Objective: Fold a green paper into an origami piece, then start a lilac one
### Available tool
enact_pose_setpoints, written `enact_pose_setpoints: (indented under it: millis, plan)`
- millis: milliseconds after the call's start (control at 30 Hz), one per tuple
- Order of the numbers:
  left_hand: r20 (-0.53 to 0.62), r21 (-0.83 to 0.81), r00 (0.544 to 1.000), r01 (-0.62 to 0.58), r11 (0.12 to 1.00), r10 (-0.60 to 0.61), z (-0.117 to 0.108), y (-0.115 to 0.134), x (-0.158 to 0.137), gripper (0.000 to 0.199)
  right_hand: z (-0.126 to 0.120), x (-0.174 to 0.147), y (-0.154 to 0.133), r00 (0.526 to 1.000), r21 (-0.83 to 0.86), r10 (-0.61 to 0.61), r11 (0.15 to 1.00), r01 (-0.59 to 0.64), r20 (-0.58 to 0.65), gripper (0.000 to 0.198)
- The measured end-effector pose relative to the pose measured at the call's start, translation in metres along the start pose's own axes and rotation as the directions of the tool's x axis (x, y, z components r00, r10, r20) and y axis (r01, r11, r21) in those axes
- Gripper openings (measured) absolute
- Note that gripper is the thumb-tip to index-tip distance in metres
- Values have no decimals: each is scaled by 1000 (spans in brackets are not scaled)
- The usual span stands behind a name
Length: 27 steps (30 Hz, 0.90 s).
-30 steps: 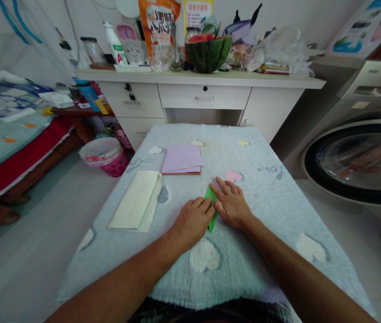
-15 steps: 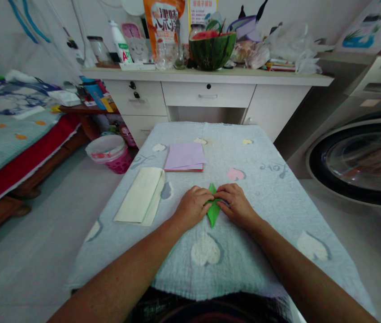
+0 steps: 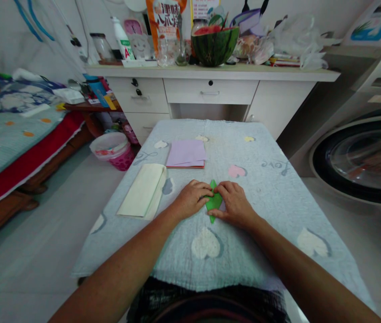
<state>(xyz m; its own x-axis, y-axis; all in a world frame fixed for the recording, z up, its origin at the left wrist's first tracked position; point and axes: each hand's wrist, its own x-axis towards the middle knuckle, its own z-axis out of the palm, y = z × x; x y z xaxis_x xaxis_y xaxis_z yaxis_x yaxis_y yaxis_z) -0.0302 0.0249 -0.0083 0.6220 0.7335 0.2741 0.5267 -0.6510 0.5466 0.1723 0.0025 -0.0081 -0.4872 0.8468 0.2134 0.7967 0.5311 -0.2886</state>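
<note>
Lying near the left edge of the heart-patterned tablecloth [image 3: 278, 195], a folded cream sheet [image 3: 140, 190] sits just beside a stack of purple paper [image 3: 186, 152] set farther back. To their right, the left hand [image 3: 192, 199] holds one side of the diamond-shaped green folded paper [image 3: 214, 202] with fingers drawn close, and the right hand [image 3: 235, 204] holds the other, thumb across its near end; broad cloth stretches from there to the right edge.
</note>
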Motion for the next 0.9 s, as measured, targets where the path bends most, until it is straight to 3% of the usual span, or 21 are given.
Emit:
enact_pose_setpoints:
  millis: [367, 433, 567, 633, 767, 900]
  plan:
    - [8, 11, 999, 36, 999, -36, 0, 3, 0, 21, 0, -6, -8, 1000, -2, -12, 1000, 12, -25, 85]
    - [-6, -4, 999, 32, 999, -32, 0, 3, 0, 21, -1, -6, -5, 999, 42, -20, 999, 21, -33, 80]
    - [-27, -41, 999, 40, 998, -41, -1, 3, 1, 18, -2, -5, 2, 997, 174, 22, 985, -10, -68, 40]
    - [-63, -27, 995, 78, 997, -80, 0, 5, 1, 12, -1, -3, 6, 993, 192, 60, 981, -40, -100, 29]
    - [-178, 35, 967, 194, 980, -185, 2, 9, 0, 17, 4, -2, 8, 991, 132, 76, 989, -61, -111, 37]
    - [-135, 60, 976, 181, 982, -172, 3, 9, -1, 14, 5, -2, 5, 994, 68, 63, 996, -57, -88, 51]
